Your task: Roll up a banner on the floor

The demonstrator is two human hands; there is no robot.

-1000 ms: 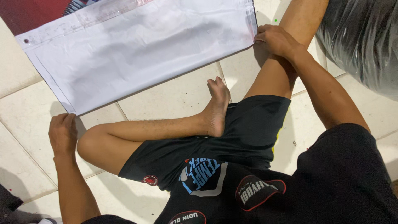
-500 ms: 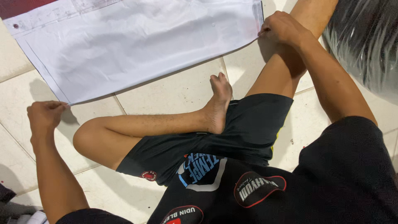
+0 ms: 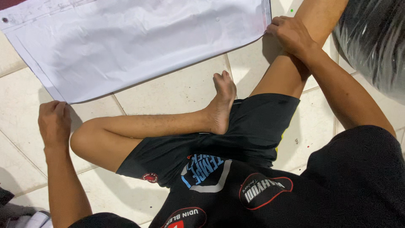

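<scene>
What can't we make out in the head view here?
- White sheet: its far side is cut off by the top edge.
- Left hand: fingertips curl under at the sheet's corner, so the grip is hidden.
- Right hand: fingertips hidden at the sheet's edge.
- Black plastic bag: cut off by the right edge, contents unseen.

Cream tiled floor (image 3: pixel 177 90) with grey grout lines. Shiny black plastic bag (image 3: pixel 373 40) at upper right, crinkled, cut off by the frame. Grey-white cloth bundle (image 3: pixel 23 217) at the bottom-left corner, mostly out of view.

Bare tile floor (image 3: pixel 177 86) lies open between white sheet (image 3: pixel 139 42) and legs (image 3: pixel 168 124).
</scene>
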